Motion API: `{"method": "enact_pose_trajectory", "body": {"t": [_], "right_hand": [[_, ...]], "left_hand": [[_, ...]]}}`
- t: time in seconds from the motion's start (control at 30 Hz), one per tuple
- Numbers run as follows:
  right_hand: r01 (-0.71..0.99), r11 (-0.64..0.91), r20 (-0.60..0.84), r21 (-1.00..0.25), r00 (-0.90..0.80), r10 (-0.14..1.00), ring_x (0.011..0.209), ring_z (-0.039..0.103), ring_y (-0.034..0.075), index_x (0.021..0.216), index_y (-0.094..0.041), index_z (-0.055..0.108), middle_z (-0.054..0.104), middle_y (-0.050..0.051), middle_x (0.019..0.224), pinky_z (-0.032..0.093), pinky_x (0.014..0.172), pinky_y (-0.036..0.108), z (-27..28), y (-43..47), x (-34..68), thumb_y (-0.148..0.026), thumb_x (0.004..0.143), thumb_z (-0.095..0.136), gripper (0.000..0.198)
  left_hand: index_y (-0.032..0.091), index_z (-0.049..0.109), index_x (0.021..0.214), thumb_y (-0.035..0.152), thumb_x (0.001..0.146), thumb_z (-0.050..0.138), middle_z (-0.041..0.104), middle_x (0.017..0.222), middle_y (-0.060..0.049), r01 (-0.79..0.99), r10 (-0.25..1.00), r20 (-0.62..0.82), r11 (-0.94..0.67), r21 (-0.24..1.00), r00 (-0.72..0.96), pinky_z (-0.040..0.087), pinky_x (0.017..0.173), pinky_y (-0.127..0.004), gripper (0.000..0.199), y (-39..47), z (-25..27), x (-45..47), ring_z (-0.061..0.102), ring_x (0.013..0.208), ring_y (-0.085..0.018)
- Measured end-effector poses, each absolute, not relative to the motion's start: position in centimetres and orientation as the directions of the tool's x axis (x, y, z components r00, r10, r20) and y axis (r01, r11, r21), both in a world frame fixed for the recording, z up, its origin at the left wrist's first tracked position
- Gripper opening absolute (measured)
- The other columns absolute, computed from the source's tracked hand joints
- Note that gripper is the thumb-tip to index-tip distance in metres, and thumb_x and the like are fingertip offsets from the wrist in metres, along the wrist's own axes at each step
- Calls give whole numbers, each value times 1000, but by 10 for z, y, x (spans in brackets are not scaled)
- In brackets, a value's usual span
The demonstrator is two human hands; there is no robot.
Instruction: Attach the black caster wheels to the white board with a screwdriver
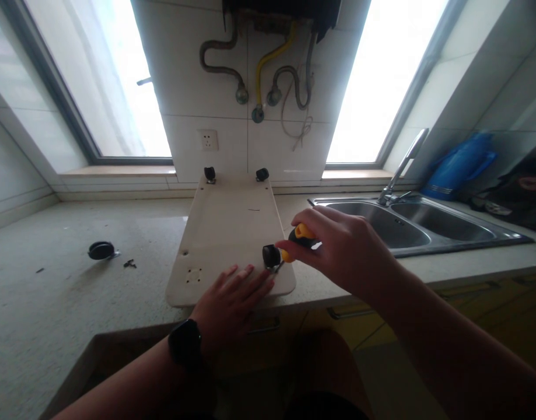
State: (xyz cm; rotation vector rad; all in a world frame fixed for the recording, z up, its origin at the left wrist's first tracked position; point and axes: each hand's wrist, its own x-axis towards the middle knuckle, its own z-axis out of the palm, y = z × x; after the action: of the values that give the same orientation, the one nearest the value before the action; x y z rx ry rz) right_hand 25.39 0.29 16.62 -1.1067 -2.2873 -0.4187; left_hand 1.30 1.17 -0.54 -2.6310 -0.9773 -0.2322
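A pale board [226,227] lies on the counter with casters pointing up. My right hand [338,236] grips a yellow and black screwdriver [303,232], its shaft slanting down to the base of the near right caster [271,255]. Flat on the board's near edge, my left hand [237,291] spreads its fingers, the tips beside that caster's base. Two more casters, far left [210,174] and far right [262,174], stand at the board's back end. The near left corner shows bare screw holes [194,275]. A loose caster [101,251] lies on the counter to the left, near several small screws [129,263].
A double steel sink [452,224] with a faucet [403,166] sits at the right. Behind it stands a blue jug-like container [460,166]. Pipes [259,76] and a wall socket [209,140] are on the tiled wall. Drawer handles [351,312] line the counter front.
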Motion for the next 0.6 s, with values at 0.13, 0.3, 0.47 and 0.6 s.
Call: {"method": "enact_pose_trajectory", "body": {"t": [0.13,0.3,0.47,0.6], "right_hand": [[742,667,548,-67,-531,646,109,69,28,141,-12,54,65,19,132,59,88,47,166,3,259,-41,101,52,49],[579,770,401,-269,-659,636,128,62,23,165,-31,13,57,12,150,54,104,44,166,5,271,-27,102,49,73],[676,701,490,-227,-543,682,91,70,19,123,-24,60,74,5,106,55,78,33,167,5,265,-38,95,66,32],[748,646,561,-156,-471,681,64,57,13,97,-21,53,66,0,84,43,58,28,165,4,261,-50,90,69,33]], "left_hand": [[31,11,164,37,101,49,22,172,0,655,602,262,-715,-244,754,29,120,-57,74,13,-6,12,31,150,-32],[30,13,165,38,101,48,20,172,2,654,599,266,-721,-229,755,27,121,-57,73,14,-8,12,31,150,-32],[30,12,165,37,100,50,20,172,3,655,606,254,-720,-229,754,27,121,-58,76,12,-6,12,31,150,-32],[31,11,165,37,101,48,17,172,4,661,611,256,-715,-229,749,27,121,-57,73,11,-6,12,31,150,-32]]}}
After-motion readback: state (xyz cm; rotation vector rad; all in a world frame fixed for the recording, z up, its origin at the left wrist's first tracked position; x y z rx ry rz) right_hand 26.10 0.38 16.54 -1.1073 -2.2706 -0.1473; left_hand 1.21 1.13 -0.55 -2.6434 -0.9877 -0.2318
